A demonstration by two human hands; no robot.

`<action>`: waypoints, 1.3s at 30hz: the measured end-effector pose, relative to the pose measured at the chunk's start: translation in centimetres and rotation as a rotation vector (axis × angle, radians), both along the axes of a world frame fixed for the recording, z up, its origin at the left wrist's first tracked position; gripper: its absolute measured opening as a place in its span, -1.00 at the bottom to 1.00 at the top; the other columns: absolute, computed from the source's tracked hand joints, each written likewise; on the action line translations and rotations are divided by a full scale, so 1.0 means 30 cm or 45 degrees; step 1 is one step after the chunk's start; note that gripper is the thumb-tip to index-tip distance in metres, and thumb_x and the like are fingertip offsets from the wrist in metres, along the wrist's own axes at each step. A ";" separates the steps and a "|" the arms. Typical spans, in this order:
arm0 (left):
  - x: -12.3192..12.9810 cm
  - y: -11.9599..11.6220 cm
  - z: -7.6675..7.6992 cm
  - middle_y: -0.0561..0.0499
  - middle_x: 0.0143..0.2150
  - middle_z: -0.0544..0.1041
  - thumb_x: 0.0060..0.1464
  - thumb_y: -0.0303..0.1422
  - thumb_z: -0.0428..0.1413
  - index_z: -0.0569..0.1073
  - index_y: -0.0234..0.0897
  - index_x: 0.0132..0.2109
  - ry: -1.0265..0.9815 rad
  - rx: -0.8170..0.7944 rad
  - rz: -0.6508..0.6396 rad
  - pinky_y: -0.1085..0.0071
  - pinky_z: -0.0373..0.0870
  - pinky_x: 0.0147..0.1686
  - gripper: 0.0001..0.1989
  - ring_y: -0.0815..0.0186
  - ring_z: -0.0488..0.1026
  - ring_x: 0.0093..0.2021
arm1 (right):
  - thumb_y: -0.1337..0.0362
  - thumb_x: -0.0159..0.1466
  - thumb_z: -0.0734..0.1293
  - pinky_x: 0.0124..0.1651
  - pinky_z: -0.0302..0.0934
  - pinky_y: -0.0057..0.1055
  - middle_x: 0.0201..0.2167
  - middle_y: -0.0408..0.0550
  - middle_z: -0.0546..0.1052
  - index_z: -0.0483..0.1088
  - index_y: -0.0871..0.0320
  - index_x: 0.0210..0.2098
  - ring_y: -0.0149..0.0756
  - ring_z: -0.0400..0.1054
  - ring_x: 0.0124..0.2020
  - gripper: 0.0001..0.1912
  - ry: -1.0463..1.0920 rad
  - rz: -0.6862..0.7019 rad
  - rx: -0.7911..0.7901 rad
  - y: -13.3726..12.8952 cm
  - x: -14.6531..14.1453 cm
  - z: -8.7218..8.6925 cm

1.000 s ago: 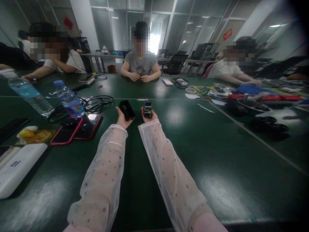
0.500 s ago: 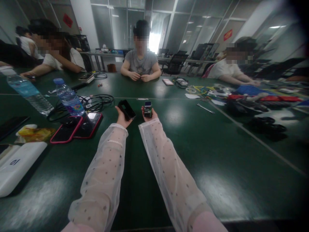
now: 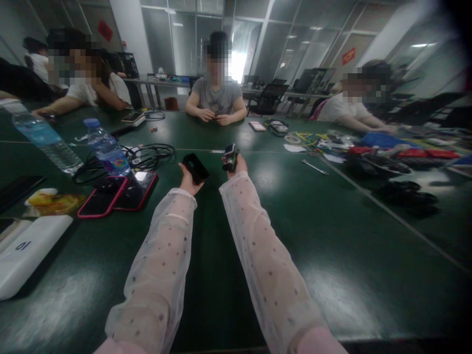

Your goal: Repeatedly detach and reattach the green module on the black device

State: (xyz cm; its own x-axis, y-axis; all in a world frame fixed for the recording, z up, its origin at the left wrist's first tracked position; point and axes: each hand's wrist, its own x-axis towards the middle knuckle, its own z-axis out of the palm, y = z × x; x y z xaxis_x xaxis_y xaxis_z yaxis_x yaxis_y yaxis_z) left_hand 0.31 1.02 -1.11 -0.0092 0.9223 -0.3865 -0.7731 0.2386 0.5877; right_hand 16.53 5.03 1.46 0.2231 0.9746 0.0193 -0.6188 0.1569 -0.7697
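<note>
My left hand [image 3: 189,181] is closed around a black open housing [image 3: 197,168], a hollow box-like shell whose dark inside faces me. In my right hand [image 3: 238,164] is a small electronic module [image 3: 229,156] with a green circuit board and a little screen on its upper part. Thumb and fingers of that hand wrap its sides; the fingers behind it are hidden. The two parts are apart, held a short way above the green table [image 3: 295,221].
Two phones [image 3: 133,191], a water bottle [image 3: 106,147], a larger bottle [image 3: 47,140] and a white power bank [image 3: 33,253] are on the left. Black cables [image 3: 158,150] lie behind them. A wrench [image 3: 314,167] and tangled wires [image 3: 309,139] are on the right. A person [image 3: 217,93] sits opposite.
My right hand has moved slightly right and up, turning and tilting the electronic module. The left hand with the black housing has barely shifted.
</note>
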 end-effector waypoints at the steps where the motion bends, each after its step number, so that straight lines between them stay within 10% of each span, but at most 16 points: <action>1: 0.000 0.003 -0.004 -0.15 -0.21 0.54 -0.01 0.34 -0.29 0.42 -0.25 0.01 0.009 -0.005 -0.002 0.26 0.45 -0.14 -0.15 0.15 0.50 -0.12 | 0.09 0.37 0.18 -0.42 0.40 -0.48 -0.43 -0.20 0.51 0.34 0.09 -0.09 -0.45 0.45 -0.48 -0.75 -0.068 -0.044 0.016 0.002 -0.020 0.018; 7: 0.001 -0.001 -0.017 -0.16 -0.04 0.53 0.05 0.31 -0.30 0.43 -0.24 0.08 -0.117 0.240 -0.140 0.18 0.39 0.05 -0.16 0.10 0.44 0.05 | 0.10 0.24 0.34 0.00 0.38 -0.27 -0.14 -0.10 0.54 0.36 0.02 0.03 -0.31 0.48 -0.11 -0.62 -0.813 0.016 0.364 -0.079 -0.160 0.116; 13: 0.002 -0.011 -0.006 -0.25 0.05 0.49 0.07 0.30 -0.32 0.35 -0.30 0.19 -0.139 0.239 -0.208 0.05 0.32 0.12 -0.11 0.00 0.39 0.14 | 0.34 0.19 0.37 0.22 0.18 0.02 -0.10 -0.09 0.55 0.37 -0.01 0.06 -0.12 0.42 0.02 -0.57 -1.435 -0.024 0.274 -0.190 -0.223 0.121; 22: 0.005 -0.021 -0.001 -0.23 0.00 0.52 0.12 0.24 -0.29 0.43 -0.24 0.11 -0.080 0.218 -0.144 0.07 0.44 -0.04 -0.21 -0.02 0.43 0.08 | 0.46 0.12 0.39 0.35 0.04 0.02 0.01 -0.10 0.45 0.43 0.01 -0.16 -0.10 0.11 0.31 -0.67 -0.888 0.153 0.274 -0.206 -0.270 0.092; 32: 0.014 -0.029 0.012 -0.18 0.01 0.52 0.14 0.23 -0.32 0.41 -0.22 0.12 -0.043 0.274 -0.218 0.15 0.43 0.00 -0.22 0.07 0.46 0.06 | 0.56 0.16 0.26 0.44 -0.28 -0.04 0.11 -0.12 0.42 0.45 0.04 -0.07 -0.24 0.13 0.31 -0.58 -0.978 0.172 0.340 -0.182 -0.243 0.067; 39: 0.015 -0.017 0.018 -0.21 -0.09 0.55 0.05 0.31 -0.30 0.43 -0.26 0.08 0.047 0.029 -0.214 0.19 0.44 -0.05 -0.14 0.07 0.48 0.01 | 0.46 0.21 0.29 0.31 0.08 -0.28 0.01 -0.19 0.50 0.42 0.01 -0.05 -0.42 0.33 0.14 -0.66 -0.522 0.178 0.108 -0.136 -0.234 -0.043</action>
